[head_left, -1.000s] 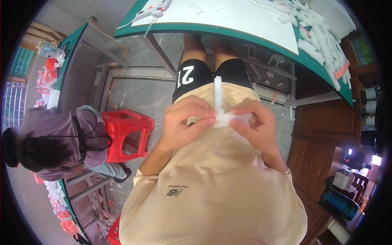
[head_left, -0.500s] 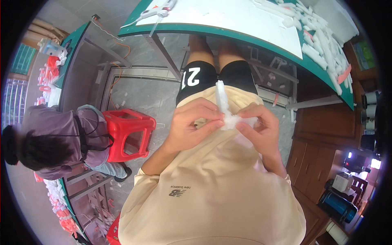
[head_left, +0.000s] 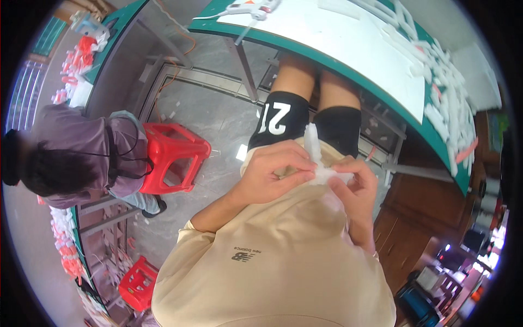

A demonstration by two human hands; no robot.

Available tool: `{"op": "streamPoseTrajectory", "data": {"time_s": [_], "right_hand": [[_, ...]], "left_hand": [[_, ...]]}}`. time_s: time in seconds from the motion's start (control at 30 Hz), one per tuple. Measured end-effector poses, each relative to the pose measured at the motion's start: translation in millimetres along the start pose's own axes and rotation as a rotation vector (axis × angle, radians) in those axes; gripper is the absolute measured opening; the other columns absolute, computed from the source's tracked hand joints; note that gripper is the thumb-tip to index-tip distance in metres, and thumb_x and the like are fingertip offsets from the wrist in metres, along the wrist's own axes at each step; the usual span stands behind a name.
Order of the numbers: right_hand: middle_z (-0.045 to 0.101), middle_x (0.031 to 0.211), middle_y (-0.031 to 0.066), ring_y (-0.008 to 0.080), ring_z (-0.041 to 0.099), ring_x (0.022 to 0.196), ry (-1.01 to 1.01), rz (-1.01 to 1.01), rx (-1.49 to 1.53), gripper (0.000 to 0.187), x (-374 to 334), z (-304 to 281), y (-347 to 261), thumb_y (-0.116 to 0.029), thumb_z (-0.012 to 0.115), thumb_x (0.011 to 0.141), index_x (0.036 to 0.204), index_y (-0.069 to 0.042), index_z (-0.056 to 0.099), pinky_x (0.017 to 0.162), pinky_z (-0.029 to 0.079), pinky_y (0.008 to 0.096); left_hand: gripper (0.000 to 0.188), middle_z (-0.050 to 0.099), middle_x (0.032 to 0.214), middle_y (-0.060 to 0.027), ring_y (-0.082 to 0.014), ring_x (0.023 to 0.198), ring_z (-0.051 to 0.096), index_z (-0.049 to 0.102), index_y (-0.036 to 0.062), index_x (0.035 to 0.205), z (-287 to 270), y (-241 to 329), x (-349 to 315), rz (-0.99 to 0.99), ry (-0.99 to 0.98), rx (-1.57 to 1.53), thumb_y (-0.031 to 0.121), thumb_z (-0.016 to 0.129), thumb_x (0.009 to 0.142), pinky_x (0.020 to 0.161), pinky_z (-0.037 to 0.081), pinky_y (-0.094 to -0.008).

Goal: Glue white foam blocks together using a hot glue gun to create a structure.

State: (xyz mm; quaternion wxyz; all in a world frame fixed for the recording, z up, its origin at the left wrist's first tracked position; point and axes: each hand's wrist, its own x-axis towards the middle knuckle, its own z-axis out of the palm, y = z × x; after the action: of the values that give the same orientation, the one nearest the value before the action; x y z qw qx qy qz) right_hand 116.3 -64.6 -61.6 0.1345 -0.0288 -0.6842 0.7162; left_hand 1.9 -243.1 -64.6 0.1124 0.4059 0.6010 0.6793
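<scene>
- The white, rough-surfaced, foam-like piece [head_left: 322, 174] is held in front of the beige shirt [head_left: 272, 267], over the person's lap; it has a long stem and a shorter side arm, roughly L-shaped.
- The stem is its long axis: it points away from the body toward the tabletop, tipped slightly left, with its far end free. The side arm runs to the right from the stem's near end.
- The left hand [head_left: 280, 171] lies left of the piece, its thumb and forefinger pinched on the corner at the foot of the stem.
- The right hand [head_left: 357, 185] lies right of the piece, thumb and forefinger clamped on the side arm, covering part of it. Neither hand is nearer: both touch the piece, with the corner between them.
- Just beyond the piece are black shorts [head_left: 283, 122] with a white print.
- Farther beyond it stands the green tabletop [head_left: 430, 137], bearing a flat white sheet [head_left: 348, 41], a white glue gun [head_left: 251, 7] and, to the right, a heap of white foam-like strips [head_left: 444, 103].
- Well left of the piece are a red plastic stool [head_left: 169, 155] and a co-worker in a mauve top [head_left: 81, 131].
</scene>
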Motion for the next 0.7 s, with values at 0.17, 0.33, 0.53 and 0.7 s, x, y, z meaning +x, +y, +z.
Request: {"op": "streamPoseTrajectory", "data": {"time_s": [0.17, 0.33, 0.53, 0.7], "right_hand": [[0.064, 0.094, 0.0094, 0.0133, 0.059, 0.086, -0.056, 0.071, 0.012, 0.022, 48.8, -15.8, 7.1, 0.010, 0.070, 0.077, 0.095, 0.002, 0.062, 0.074, 0.045, 0.0242], [0.064, 0.094, 0.0082, 0.0109, 0.057, 0.083, -0.084, -0.005, 0.023, 0.022, 111.1, -29.7, 3.5, 0.011, 0.068, 0.077, 0.097, 0.002, 0.062, 0.070, 0.044, 0.0234], [0.063, 0.095, 0.0068, 0.0082, 0.057, 0.083, -0.083, 0.024, 0.056, 0.021, 166.5, -45.9, -8.6, 0.007, 0.068, 0.080, 0.099, 0.002, 0.060, 0.070, 0.045, 0.0227], [0.063, 0.093, 0.0061, 0.0081, 0.057, 0.082, -0.069, 0.061, 0.059, 0.020, 183.4, -55.8, -6.9, 0.004, 0.068, 0.082, 0.099, 0.002, 0.060, 0.070, 0.046, 0.0230]], "left_hand": [[0.016, 0.064, 0.087, -0.0118, -0.0196, 0.077, 0.061, 0.069, -0.0020, 0.087, -11.7, -14.2, 31.5, -0.086, 0.032, -0.018, -0.005, 0.074, 0.073, 0.066, 0.045, -0.0287], [0.018, 0.063, 0.087, -0.0128, -0.0195, 0.077, 0.060, 0.068, -0.0021, 0.088, -25.2, -29.9, 84.9, -0.103, 0.046, -0.003, -0.007, 0.074, 0.071, 0.067, 0.046, -0.0286], [0.019, 0.063, 0.088, -0.0100, -0.0181, 0.076, 0.060, 0.070, 0.0010, 0.088, -34.5, -38.6, 145.6, -0.054, 0.091, 0.010, -0.007, 0.074, 0.072, 0.063, 0.047, -0.0267], [0.020, 0.060, 0.091, -0.0105, -0.0171, 0.079, 0.059, 0.069, -0.0009, 0.089, -35.1, -46.9, 164.4, -0.117, 0.098, -0.069, -0.009, 0.074, 0.071, 0.068, 0.046, -0.0260]]}}
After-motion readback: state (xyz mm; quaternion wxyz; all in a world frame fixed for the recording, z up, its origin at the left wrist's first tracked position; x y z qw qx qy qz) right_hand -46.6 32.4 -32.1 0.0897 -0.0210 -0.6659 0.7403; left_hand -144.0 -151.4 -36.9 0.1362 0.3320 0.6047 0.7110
